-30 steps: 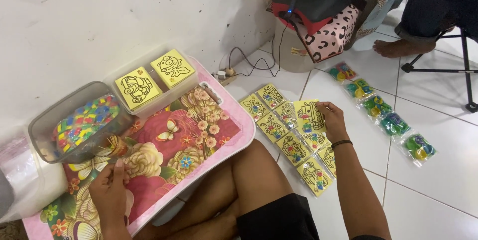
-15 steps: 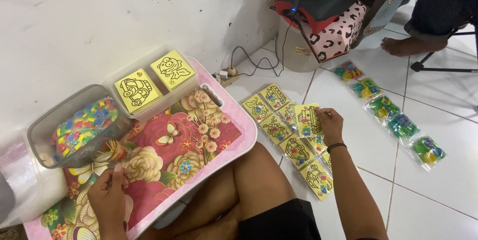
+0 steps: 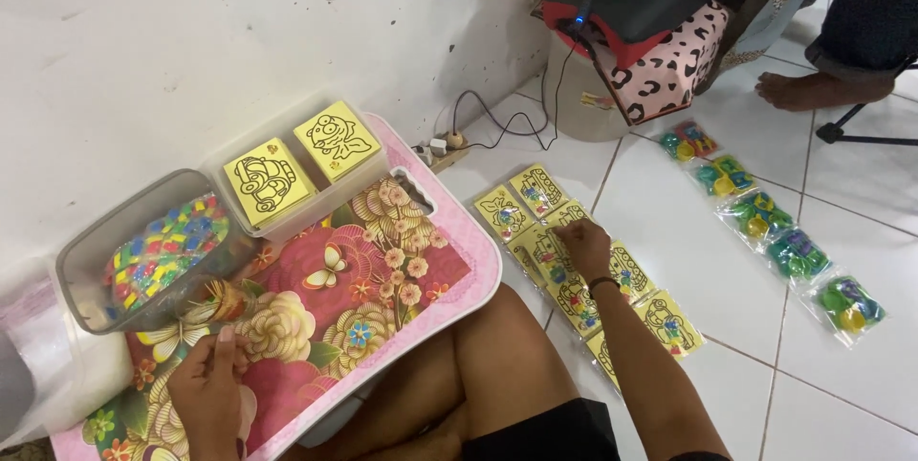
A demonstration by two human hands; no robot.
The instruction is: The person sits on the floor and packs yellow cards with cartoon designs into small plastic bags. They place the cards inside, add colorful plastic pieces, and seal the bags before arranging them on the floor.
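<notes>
I sit on the floor with a pink floral lap tray (image 3: 316, 327) over my legs. My left hand (image 3: 206, 389) rests curled on its near left part, and nothing shows in it. On the white tiles to my right, my right hand (image 3: 583, 246) reaches down onto a double row of yellow picture cards (image 3: 535, 188). Its fingertips pinch one yellow card (image 3: 564, 217) lying in that row. At the tray's far edge stands a clear box (image 3: 397, 179) with two stacks of yellow cards (image 3: 268, 179).
A clear tub (image 3: 72, 279) of colourful small packets sits at the tray's left. A row of clear bags with coloured pieces (image 3: 755, 217) lies on the tiles. A power strip with cables (image 3: 435, 147), a leopard-print bag (image 3: 669, 64) and another person's foot (image 3: 813, 88) are beyond.
My right hand, which held a yellow card slightly lifted, has lowered it onto the row. The view has shifted a little; my left hand stays on the tray.
</notes>
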